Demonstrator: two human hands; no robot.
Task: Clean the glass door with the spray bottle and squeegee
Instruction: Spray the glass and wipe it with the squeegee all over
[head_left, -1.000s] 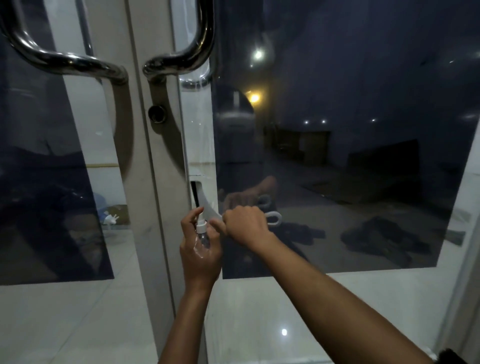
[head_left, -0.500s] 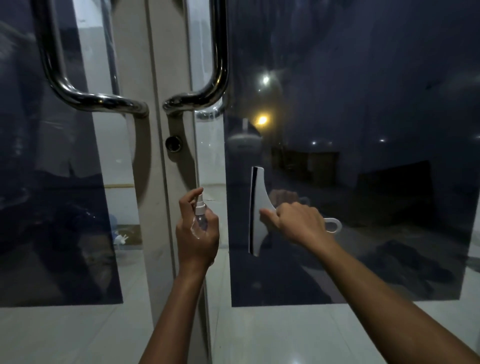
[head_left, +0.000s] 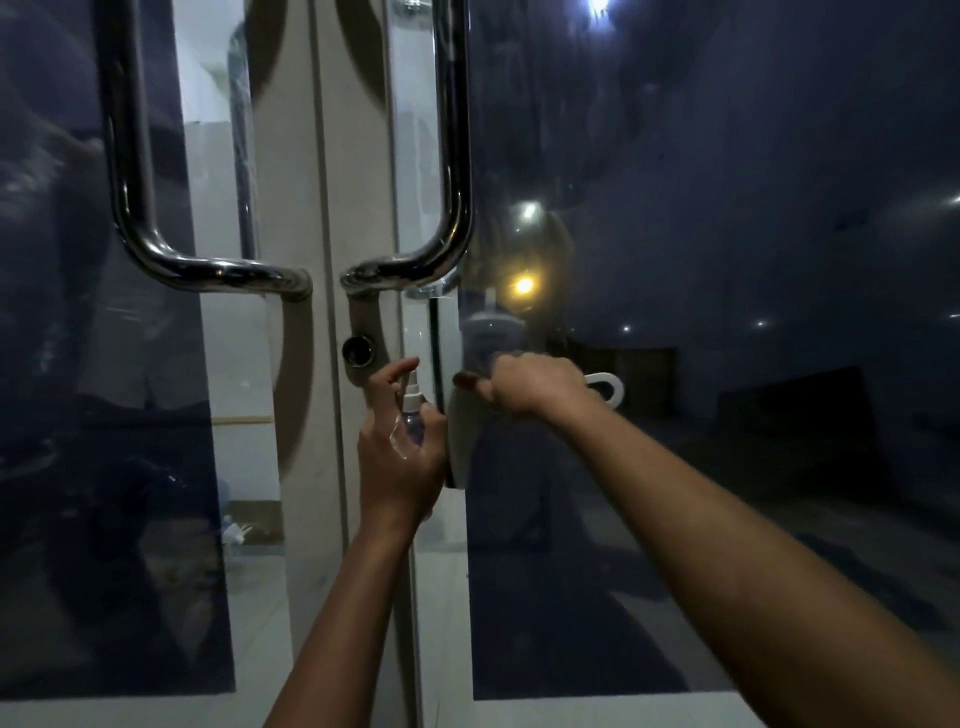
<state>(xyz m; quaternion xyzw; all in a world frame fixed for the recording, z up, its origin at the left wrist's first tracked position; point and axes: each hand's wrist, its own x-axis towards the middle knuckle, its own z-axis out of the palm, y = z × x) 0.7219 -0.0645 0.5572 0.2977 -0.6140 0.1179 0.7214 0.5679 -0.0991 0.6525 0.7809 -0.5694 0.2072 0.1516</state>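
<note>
Right hand (head_left: 535, 382) grips the white squeegee (head_left: 462, 436), blade upright against the glass door (head_left: 727, 364) near its handle-side edge. Left hand (head_left: 400, 457) holds the spray bottle (head_left: 413, 415). Best now: firm, even pressure, one straight pull.

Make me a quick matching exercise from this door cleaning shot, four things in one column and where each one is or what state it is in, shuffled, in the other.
Column one:
1. spray bottle
2. squeegee
3. right door handle
4. lock hole

Column two:
A. round and dark, on the pale frame below the handles
B. gripped by the left hand, nozzle up
C. shiny metal bar, curving in to the frame at its lower end
D. held by the right hand, its blade upright at the left edge of the dark glass

Pairs: 1-B, 2-D, 3-C, 4-A
</note>
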